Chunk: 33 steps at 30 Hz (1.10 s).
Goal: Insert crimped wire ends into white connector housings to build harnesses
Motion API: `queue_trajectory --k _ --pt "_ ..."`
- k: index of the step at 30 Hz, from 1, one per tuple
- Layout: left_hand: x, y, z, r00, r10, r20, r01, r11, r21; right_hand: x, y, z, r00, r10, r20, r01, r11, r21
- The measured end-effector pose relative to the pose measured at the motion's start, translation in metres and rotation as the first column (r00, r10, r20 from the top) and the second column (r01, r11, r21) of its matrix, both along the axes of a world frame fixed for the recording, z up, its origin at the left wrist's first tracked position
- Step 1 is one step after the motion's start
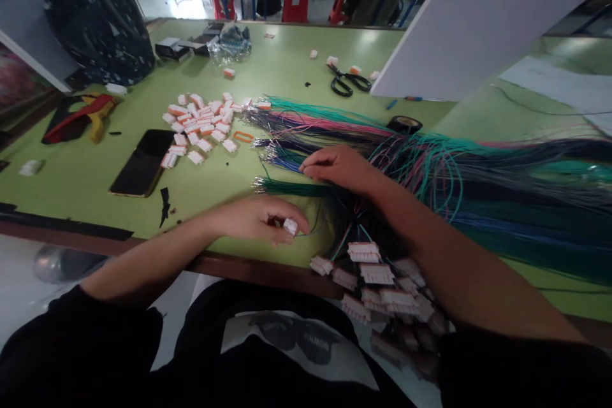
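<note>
My left hand (261, 218) is closed on a small white connector (290, 226) near the table's front edge, with a thin wire running from it. My right hand (335, 166) rests over the blue wires (287, 159), thumb and fingertips close together; whether a wire is between them is too small to tell. Below it lies a bundle of dark green wires (296, 188) with metal tips at the left. Wired white connectors (377, 274) hang in a cluster over the front edge. Loose white and orange connectors (203, 122) form a pile left of the wire ends.
A phone (142, 162) lies left of the pile, and red and yellow pliers (90, 116) are farther left. Black scissors (349, 81) and a roll of black tape (404, 124) lie beyond my right hand. A pale panel (468, 19) stands at the back right.
</note>
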<state>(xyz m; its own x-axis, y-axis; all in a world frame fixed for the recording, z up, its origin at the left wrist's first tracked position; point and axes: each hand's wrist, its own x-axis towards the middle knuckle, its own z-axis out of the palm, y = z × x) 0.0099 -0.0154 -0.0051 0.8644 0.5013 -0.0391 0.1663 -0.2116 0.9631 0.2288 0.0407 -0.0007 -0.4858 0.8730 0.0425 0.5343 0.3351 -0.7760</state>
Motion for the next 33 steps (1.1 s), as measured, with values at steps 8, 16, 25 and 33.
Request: queue_trajectory --k 8,16,25,33 --pt "0.001 0.011 -0.016 0.867 0.457 0.198 -0.485 0.864 0.131 -0.004 0.001 0.003 0.977 0.077 0.197 -0.068 0.996 -0.050" --pt "0.002 0.025 -0.019 0.920 0.393 0.009 -0.392 0.919 -0.028 0.006 0.010 0.006 0.748 -0.193 0.635 0.014 0.961 0.275" --pt "0.002 0.023 -0.015 0.951 0.308 0.010 -0.302 0.938 -0.170 -0.004 0.008 0.007 0.657 -0.229 0.718 0.048 0.963 0.264" --pt "0.005 0.028 -0.026 0.817 0.556 0.154 -0.408 0.745 -0.528 0.005 0.009 0.006 0.879 -0.318 0.355 0.245 0.940 0.236"
